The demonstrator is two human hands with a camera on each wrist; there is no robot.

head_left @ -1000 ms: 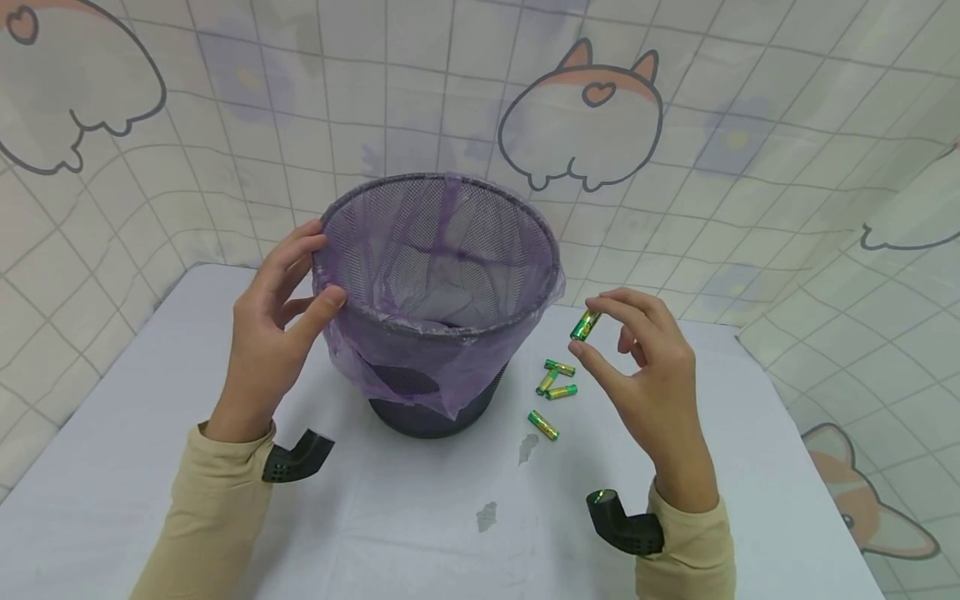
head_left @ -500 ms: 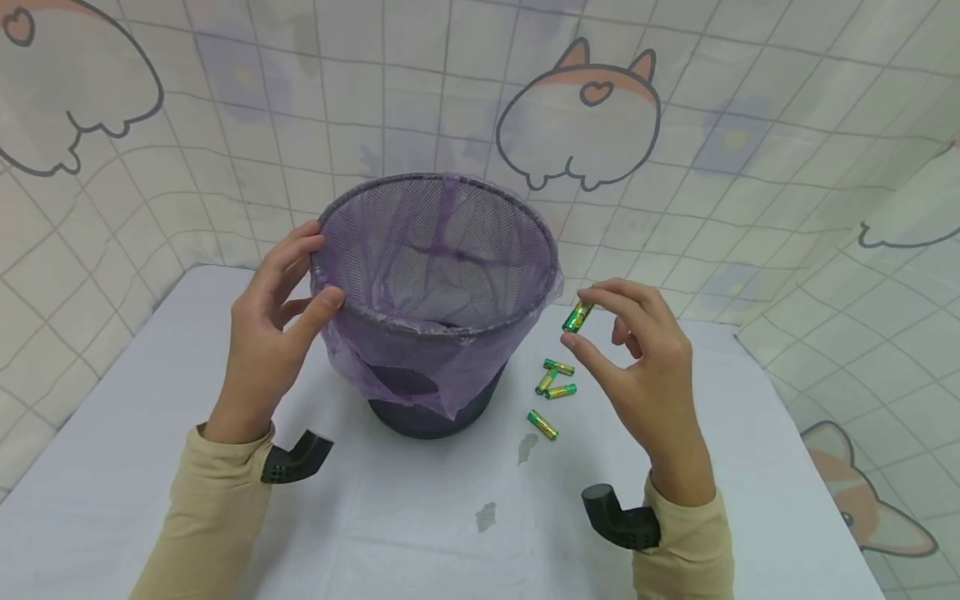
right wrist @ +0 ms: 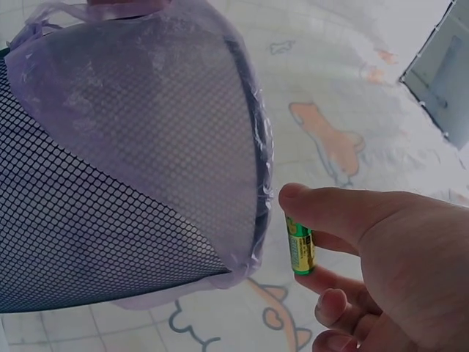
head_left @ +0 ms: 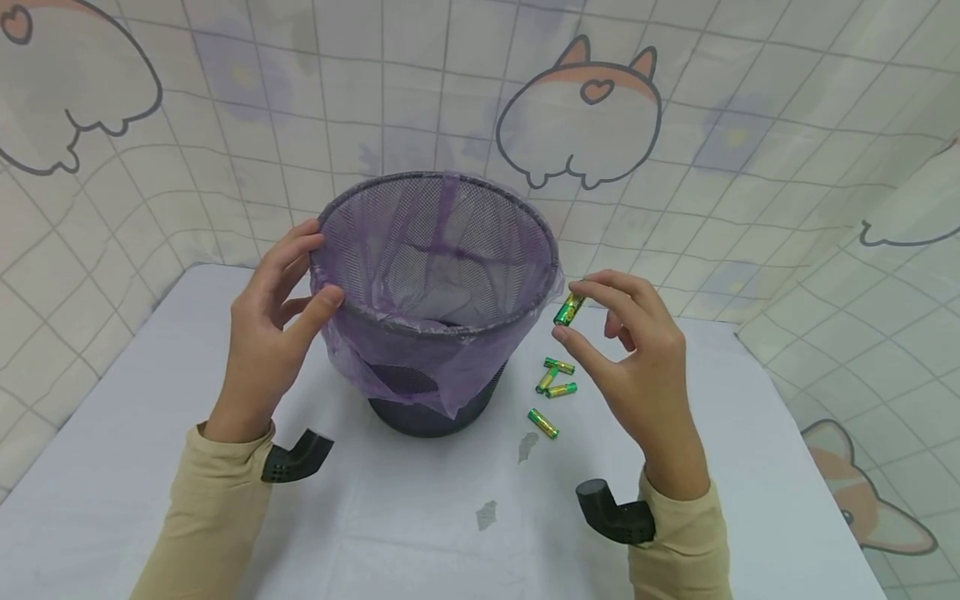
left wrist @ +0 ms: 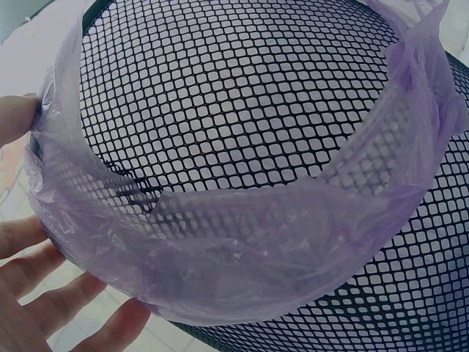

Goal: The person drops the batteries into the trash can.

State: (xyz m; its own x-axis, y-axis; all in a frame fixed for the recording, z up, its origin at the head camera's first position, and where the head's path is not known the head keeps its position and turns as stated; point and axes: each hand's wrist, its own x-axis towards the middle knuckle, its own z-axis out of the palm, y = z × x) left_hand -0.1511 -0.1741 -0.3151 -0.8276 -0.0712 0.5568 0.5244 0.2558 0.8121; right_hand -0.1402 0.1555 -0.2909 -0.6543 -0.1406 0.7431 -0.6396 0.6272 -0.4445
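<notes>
A black mesh wastebasket (head_left: 431, 423) stands on the table, its mouth lined with a thin purple bag (head_left: 480, 371) folded down over the rim. My left hand (head_left: 258, 342) grips the rim at the left, thumb on the near edge and fingers around the outside; the left wrist view shows those fingers (left wrist: 47, 308) spread against the bag. Beside the right of the rim, my right hand (head_left: 641, 367) pinches a green and gold battery (head_left: 570, 308) between thumb and fingertips. In the right wrist view the battery (right wrist: 300, 249) is upright, just outside the bag-covered rim.
Several similar batteries lie right of the basket, three in a cluster (head_left: 561, 390) and one nearer battery (head_left: 543, 423). Grey patches (head_left: 486, 516) mark the white tabletop (head_left: 375, 533). A patterned curtain (head_left: 420, 92) hangs close behind the basket.
My right hand has moved left and slightly up with the battery, closer to the basket's rim. The left hand and the basket have stayed in place.
</notes>
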